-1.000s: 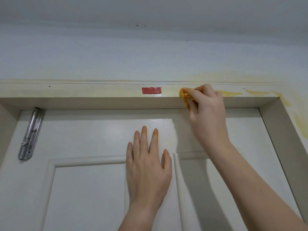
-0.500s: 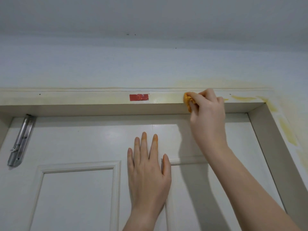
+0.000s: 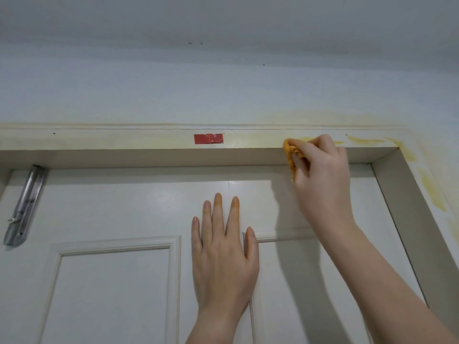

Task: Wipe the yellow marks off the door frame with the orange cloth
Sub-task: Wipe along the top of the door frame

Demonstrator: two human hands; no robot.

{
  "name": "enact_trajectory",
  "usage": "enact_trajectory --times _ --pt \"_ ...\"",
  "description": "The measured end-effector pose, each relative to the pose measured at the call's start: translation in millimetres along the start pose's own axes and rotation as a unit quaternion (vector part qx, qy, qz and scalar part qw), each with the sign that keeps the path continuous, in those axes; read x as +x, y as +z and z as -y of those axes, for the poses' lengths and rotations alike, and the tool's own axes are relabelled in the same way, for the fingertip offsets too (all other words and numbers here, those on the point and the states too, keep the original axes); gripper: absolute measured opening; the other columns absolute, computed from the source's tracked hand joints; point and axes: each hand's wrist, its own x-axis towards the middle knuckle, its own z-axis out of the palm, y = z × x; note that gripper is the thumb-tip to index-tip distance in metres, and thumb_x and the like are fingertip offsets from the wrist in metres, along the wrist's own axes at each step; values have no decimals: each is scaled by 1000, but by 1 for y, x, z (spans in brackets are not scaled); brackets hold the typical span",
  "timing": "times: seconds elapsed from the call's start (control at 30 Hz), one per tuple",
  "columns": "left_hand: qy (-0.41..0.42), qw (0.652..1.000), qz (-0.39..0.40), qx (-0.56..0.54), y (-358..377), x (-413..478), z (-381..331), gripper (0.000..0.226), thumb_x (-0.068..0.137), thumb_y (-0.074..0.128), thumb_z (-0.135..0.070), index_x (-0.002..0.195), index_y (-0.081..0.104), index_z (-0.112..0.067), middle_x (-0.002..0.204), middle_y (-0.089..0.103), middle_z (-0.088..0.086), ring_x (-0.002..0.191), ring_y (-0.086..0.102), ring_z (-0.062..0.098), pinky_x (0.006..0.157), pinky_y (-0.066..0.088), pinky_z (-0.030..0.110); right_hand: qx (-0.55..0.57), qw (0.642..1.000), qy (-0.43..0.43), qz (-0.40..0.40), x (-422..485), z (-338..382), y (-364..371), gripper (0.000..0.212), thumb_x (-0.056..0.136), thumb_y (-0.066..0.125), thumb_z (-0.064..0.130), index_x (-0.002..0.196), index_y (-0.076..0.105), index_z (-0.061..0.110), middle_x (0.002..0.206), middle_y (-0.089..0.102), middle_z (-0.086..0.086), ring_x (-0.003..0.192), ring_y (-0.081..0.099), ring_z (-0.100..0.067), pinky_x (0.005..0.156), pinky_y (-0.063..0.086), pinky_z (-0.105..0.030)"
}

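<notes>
Far left: a metal bolt (image 3: 23,207) sits on the door (image 3: 111,281), well apart from the work. On the head of the door frame (image 3: 99,141) a strip of red tape (image 3: 208,139) marks mid-span.

Your left hand (image 3: 223,256) lies flat on the door, fingers straight, grasping nothing. Its fingertips are tinted orange.

Your right hand (image 3: 323,175) is clenched round the orange cloth (image 3: 290,155), which is bunched and pressed on the frame face at its lower edge. Yellow marks (image 3: 365,140) lie just right of the knuckles. More run down the side trim (image 3: 433,192).

Judgement: work rightward in short, firm strokes. Turn the cloth to a cleaner face often, or the pigment will likely smear.

Room: the frame face is open leftward to the tape. To the right, the corner closes the run. Mind the lower edge, where the cloth can slip into the recess.
</notes>
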Motion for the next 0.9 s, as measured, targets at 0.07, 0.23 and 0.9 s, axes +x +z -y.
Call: enact_trajectory --times 0.07,0.23,0.9 --pt "1 1000 -3 1 2 1 -1 66 111 26 -53 173 19 -33 184 8 -2 171 -2 17 138 9 49 12 999 -43 12 1 9 6 27 100 64 5 120 76 20 100 53 6 86 43 -26 77 29 -26" --pt "-3 1000 -6 -2 2 1 -4 67 110 26 -53 174 18 -33 184 7 -2 171 -3 17 139 9 49 -16 1000 3 0 17 1 7 27 100 60 2 114 76 19 102 58 -4 85 42 -29 75 30 -31" --pt "9 1000 14 -18 11 5 -32 68 110 27 -53 174 16 -34 184 4 -3 170 -6 16 139 8 50 2 999 -35 16 13 -18 -2 27 102 63 9 121 76 22 104 60 2 89 45 -27 79 33 -26"
